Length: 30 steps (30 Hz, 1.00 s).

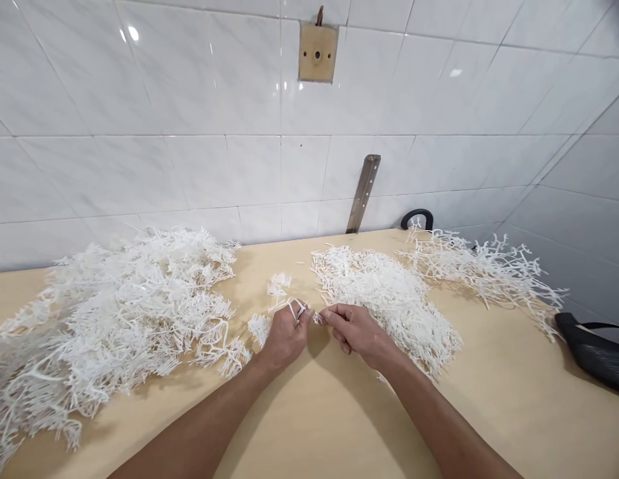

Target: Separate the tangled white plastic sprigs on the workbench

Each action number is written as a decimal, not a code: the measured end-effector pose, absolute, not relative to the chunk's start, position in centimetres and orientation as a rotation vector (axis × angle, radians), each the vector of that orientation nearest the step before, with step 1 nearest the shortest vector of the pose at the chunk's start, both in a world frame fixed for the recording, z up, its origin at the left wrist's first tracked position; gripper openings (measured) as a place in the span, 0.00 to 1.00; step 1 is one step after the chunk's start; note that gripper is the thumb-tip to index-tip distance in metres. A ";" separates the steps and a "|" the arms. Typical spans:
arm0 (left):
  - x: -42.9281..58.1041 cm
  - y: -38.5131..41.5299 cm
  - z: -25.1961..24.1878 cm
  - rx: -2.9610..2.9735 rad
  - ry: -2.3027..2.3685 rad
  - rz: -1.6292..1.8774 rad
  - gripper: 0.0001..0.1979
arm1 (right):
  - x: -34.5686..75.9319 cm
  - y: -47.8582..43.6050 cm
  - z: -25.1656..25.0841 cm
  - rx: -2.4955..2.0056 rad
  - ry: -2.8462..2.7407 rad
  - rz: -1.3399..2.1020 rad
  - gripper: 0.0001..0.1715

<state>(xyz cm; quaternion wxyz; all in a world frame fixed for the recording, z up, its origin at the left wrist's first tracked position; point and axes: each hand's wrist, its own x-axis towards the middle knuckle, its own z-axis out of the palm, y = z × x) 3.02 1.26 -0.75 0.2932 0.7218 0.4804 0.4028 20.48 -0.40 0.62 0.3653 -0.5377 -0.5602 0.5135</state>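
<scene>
Fingers (pixel 303 320) of left hand (pixel 284 337) hold white branched piece (pixel 301 311), right hand (pixel 356 330) pinching its end (white heap (pixel 144 313) to left).

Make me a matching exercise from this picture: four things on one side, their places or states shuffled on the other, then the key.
Things
1. Left hand
2. Largest heap of white branched pieces
3. Square wall plate
4. Metal strip with holes

Places or states
A. Yellowish, high on the tiled wall
B. Grey, at the back edge of the table
C. White sprigs held between its fingers
D. Spread over the left side of the table

Right pairs
1-C, 2-D, 3-A, 4-B
</scene>
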 end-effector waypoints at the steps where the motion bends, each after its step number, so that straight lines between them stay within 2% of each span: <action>1: 3.0 1.4 -0.8 1.912 1.282 1.069 0.13 | 20.6 -0.4 0.6 -1.381 -1.449 1.316 0.18; 10: 3.1 1.5 -0.7 1.904 1.345 0.993 0.14 | 19.8 -0.6 0.8 -1.590 -1.583 1.008 0.15; 18: 3.2 1.3 -0.2 1.719 1.324 0.974 0.14 | 19.0 -0.6 -0.3 -1.423 -1.454 1.142 0.13; 30: 3.1 1.6 0.0 1.654 1.345 0.942 0.15 | 18.7 -0.9 -0.2 -1.453 -1.509 1.074 0.15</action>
